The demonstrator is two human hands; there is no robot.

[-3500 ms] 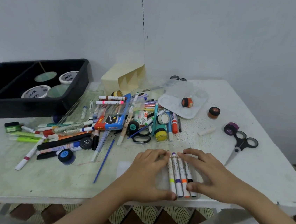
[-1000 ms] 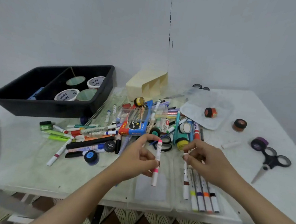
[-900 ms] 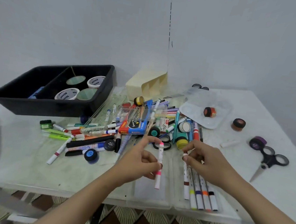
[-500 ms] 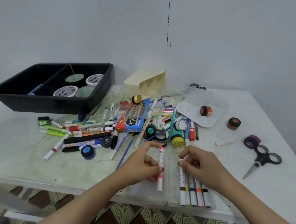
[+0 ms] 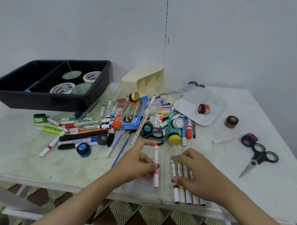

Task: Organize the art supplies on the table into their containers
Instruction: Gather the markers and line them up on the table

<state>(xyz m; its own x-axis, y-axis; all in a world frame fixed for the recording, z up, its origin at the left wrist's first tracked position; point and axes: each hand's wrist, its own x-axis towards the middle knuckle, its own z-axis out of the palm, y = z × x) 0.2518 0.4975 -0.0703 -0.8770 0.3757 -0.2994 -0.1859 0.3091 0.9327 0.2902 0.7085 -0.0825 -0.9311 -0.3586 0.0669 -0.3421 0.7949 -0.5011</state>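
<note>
1. I see the left hand [image 5: 136, 164] near the front edge of the table [image 5: 20, 154]. Its thumb and curled fingers pinch a pink marker [image 5: 156, 160], pink cap pointing away from me.
2. The right hand [image 5: 198, 174] is just beside it, fingers laid flat and pressing down on a row of markers [image 5: 181, 194] (brown, yellow and orange bands peek out at the near ends).
3. That row lies side by side in a clear case [image 5: 141, 192] right at the front edge. The pink marker is over the case's left part, apart from the row, and I cannot tell whether it touches the bottom.
4. Mid-table, a heap of pens and paint pots [image 5: 124, 124] sprawls behind both hands.
5. At the far left corner, a black tray [image 5: 53, 100] holds tape rolls [image 5: 62, 88].
6. Scissors [image 5: 260, 157] lie near the right edge.
</note>
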